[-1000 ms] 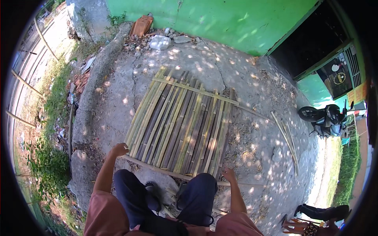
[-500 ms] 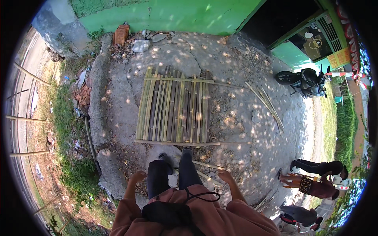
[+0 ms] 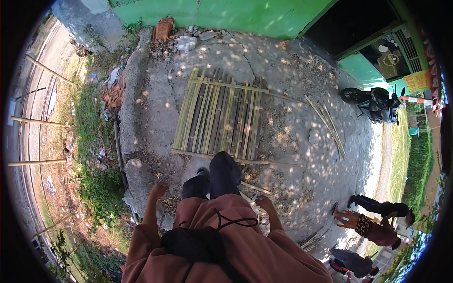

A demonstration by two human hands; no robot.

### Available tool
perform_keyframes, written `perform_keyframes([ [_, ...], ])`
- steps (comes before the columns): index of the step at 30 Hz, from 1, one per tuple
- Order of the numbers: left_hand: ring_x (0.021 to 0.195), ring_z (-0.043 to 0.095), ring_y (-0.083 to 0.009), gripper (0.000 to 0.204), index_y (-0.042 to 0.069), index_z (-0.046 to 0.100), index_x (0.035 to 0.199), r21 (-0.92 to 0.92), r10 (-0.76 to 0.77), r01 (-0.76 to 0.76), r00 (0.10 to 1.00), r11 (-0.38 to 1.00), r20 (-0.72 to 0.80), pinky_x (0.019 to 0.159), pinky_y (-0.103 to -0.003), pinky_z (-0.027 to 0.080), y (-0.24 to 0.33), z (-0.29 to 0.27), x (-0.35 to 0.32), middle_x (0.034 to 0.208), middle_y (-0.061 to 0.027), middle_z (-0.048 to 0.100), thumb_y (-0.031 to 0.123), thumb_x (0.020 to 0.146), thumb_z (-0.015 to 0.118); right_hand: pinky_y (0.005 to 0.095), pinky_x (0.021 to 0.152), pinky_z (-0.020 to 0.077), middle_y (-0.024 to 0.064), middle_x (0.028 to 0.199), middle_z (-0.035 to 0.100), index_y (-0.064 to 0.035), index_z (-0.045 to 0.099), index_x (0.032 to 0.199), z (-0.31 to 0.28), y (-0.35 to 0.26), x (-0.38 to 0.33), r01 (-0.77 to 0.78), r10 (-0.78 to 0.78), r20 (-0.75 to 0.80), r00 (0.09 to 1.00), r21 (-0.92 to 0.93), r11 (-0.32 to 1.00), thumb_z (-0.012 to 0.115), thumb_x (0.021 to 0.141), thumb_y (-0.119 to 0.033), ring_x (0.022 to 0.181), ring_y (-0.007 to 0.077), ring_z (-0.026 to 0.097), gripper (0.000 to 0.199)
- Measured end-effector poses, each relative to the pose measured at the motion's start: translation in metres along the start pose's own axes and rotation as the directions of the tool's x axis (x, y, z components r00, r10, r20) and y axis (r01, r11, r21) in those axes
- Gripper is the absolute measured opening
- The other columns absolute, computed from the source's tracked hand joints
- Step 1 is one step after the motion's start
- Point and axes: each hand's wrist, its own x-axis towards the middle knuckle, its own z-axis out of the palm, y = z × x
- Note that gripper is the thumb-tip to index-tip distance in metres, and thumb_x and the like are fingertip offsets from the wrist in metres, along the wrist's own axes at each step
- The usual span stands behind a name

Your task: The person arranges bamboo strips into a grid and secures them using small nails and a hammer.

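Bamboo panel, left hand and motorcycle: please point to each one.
Bamboo panel (image 3: 218, 118), head view: middle of its slatted face.
Left hand (image 3: 160, 189), head view: middle of the hand.
Motorcycle (image 3: 379, 104), head view: its dark body.

Slats (image 3: 218, 119) lie left of perhaps 3 poles (image 3: 329, 125).

Loose reddish-brown top (image 3: 255, 250), wide sleeves (image 3: 144, 247); black pouch (image 3: 186, 245); dark navy trousers (image 3: 224, 174); dark shoe (image 3: 203, 171).

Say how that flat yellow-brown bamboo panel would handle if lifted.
The bamboo panel might skew: only two thin pale crosspieces show. Its slats look straight, so probably stiff lengthwise. The crosspieces' protruding ends could snag.
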Motion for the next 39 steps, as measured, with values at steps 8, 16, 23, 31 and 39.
perform_keyframes([
  [8,0.076,0.073,-0.0158,0.03,0.003,0.077,0.118,-0.232,0.011,-0.004,1.0,0.973,0.028,0.061,-0.033,0.058,0.02,0.04,-0.029,0.086,-0.007,0.075,0.026,0.099,0.07,0.0347,0.073,0.0599,0.0105,0.099,0.08,-0.0008,0.074,0.128,-0.055,-0.044,-0.016,0.096,-0.106,-0.1,0.989,-0.104,0.99,0.068,0.095,-0.019,0.084,0.018,0.077,0.037],
  [16,0.076,0.072,-0.0154,0.028,0.003,0.079,0.106,-0.258,-0.043,0.078,0.989,0.963,0.139,0.062,-0.034,0.058,-0.004,0.085,-0.048,0.087,-0.007,0.077,0.028,0.098,0.071,0.0288,0.068,0.056,0.0071,0.101,0.078,-0.0042,0.068,0.134,-0.066,-0.066,-0.024,0.102,-0.098,-0.162,0.982,0.015,0.995,0.071,0.098,-0.025,0.084,0.016,0.076,0.042],
  [23,0.083,0.075,-0.018,0.033,0.001,0.072,0.127,-0.367,0.026,0.009,0.995,0.93,0.092,0.067,-0.034,0.061,0.01,0.06,-0.03,0.101,-0.0113,0.078,0.023,0.103,0.067,0.0358,0.077,0.0609,0.0108,0.104,0.079,-0.0032,0.07,0.134,-0.049,-0.017,-0.052,-0.002,0.002,-0.015,1.0,0.013,1.0,0.07,0.102,-0.022,0.088,0.0209,0.077,0.037],
  [31,0.085,0.075,-0.021,0.037,0.003,0.069,0.131,-0.544,-0.017,0.061,0.996,0.837,0.086,0.069,-0.039,0.061,-0.012,0.069,-0.03,0.106,-0.0125,0.078,0.029,0.104,0.069,0.0341,0.075,0.0604,0.0112,0.104,0.079,-0.0027,0.07,0.134,-0.08,-0.031,-0.039,0.108,-0.085,0.105,0.991,-0.239,0.965,0.072,0.102,-0.022,0.087,0.0185,0.075,0.037],
  [39,0.079,0.071,-0.0215,0.039,0.009,0.069,0.129,-0.453,-0.323,0.425,0.902,0.784,0.287,0.067,-0.042,0.06,-0.05,0.104,-0.042,0.099,-0.0089,0.076,0.038,0.102,0.07,0.0352,0.082,0.061,0.0133,0.106,0.077,-0.0004,0.063,0.141,-0.104,-0.115,-0.029,0.109,-0.117,-0.052,0.992,-0.138,0.984,0.064,0.099,-0.014,0.09,0.0236,0.077,0.045],
])
